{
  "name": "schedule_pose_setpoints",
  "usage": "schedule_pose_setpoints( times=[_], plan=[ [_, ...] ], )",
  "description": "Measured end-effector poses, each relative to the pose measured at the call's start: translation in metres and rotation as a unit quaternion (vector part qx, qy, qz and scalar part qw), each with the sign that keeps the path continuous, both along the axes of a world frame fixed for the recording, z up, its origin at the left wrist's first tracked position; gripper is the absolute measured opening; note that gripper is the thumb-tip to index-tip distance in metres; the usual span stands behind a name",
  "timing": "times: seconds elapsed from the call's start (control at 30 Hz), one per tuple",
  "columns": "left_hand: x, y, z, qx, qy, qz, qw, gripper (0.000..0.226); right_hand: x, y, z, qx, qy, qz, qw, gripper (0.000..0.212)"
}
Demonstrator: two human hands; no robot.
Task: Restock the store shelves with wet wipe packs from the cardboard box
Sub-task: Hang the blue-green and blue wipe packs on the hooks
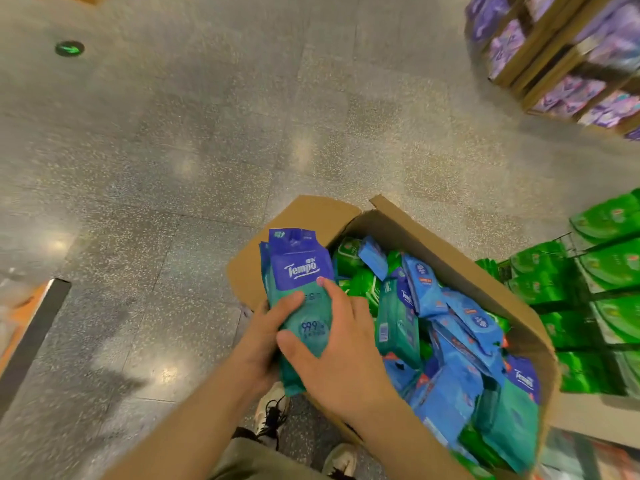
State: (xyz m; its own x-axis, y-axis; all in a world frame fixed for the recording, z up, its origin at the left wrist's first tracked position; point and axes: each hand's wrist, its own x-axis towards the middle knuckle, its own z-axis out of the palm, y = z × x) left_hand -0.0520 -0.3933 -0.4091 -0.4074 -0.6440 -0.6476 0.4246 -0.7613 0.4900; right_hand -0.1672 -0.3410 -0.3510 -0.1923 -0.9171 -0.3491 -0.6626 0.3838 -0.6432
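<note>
We hold a small stack of teal-and-purple Tempo wet wipe packs (298, 299) over the left rim of the cardboard box (450, 244), which stands on the speckled floor (207, 133). Our left hand (266, 337) wraps the stack from below and behind, its thumb curled over the front face. Our right hand (343, 351) lies against the front of the stack, thumb low and index finger stretched up toward the printed logo, so both hands are gripping the packs. The stack stands nearly upright, and at least one more pack edge shows behind the front one.

Inside the box, loose blue packs (460, 327), more teal packs (394, 323) and green packs (360, 282) lie jumbled at all angles. To the right, the shelf rack of green packs (602, 271) stands just beside the box; a farther shelf of purple packs (571, 64) is well apart at the upper right.

We judge the stack is gathered but not yet shelved. The wrappers look slick, so the rear packs could slide out of our grip as we turn toward the shelf, the more so if the right hand lets go first. The open box flap (298, 233) sits close under the stack and could catch its bottom edge. Our shoes (273, 410) stand close against the box, so a careless step could shove it.
</note>
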Motion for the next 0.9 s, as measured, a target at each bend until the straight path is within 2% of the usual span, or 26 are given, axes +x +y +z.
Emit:
schedule_pose_setpoints(
  times=[0.07, 0.13, 0.2, 0.27, 0.33, 0.4, 0.43, 0.6, 0.73, 0.83, 0.9],
  plan=[
    [0.012, -0.001, -0.006, 0.026, -0.014, 0.012, 0.999, 0.101, -0.007, -0.007, -0.009, 0.005, -0.117, -0.075, 0.99, 0.058],
    [0.027, -0.001, -0.01, 0.042, -0.031, 0.03, 0.998, 0.076, -0.021, -0.018, -0.036, 0.01, -0.152, -0.194, 0.969, 0.032],
    [0.043, 0.001, -0.01, 0.047, -0.031, 0.045, 0.997, 0.055, -0.032, -0.03, -0.072, 0.039, -0.099, -0.234, 0.966, 0.035],
    [0.058, 0.005, -0.011, 0.053, -0.03, 0.061, 0.996, 0.045, -0.033, -0.042, -0.107, 0.08, -0.061, -0.219, 0.971, 0.05],
    [0.07, 0.01, -0.013, 0.05, -0.024, 0.082, 0.995, 0.058, -0.027, -0.052, -0.133, 0.123, -0.051, -0.212, 0.968, 0.054],
    [0.08, 0.017, -0.018, 0.054, -0.009, 0.086, 0.995, 0.073, -0.017, -0.059, -0.142, 0.145, -0.108, -0.237, 0.954, 0.018],
    [0.084, 0.019, -0.021, 0.053, 0.002, 0.088, 0.995, 0.075, -0.013, -0.061, -0.145, 0.159, -0.125, -0.248, 0.948, 0.009],
    [0.092, 0.024, -0.02, 0.045, 0.026, 0.084, 0.995, 0.074, -0.011, -0.061, -0.159, 0.163, -0.173, -0.284, 0.929, 0.015],
    [0.084, 0.018, -0.015, 0.038, 0.016, 0.09, 0.995, 0.061, -0.023, -0.049, -0.136, 0.059, -0.17, -0.33, 0.927, 0.047],
    [0.072, 0.009, -0.008, 0.032, 0.007, 0.076, 0.997, 0.06, -0.043, -0.039, -0.093, -0.028, -0.206, -0.357, 0.911, 0.042],
    [0.06, 0.003, -0.003, 0.008, -0.007, 0.058, 0.998, 0.079, -0.058, -0.032, -0.055, -0.078, -0.305, -0.375, 0.872, 0.03]
  ],
)
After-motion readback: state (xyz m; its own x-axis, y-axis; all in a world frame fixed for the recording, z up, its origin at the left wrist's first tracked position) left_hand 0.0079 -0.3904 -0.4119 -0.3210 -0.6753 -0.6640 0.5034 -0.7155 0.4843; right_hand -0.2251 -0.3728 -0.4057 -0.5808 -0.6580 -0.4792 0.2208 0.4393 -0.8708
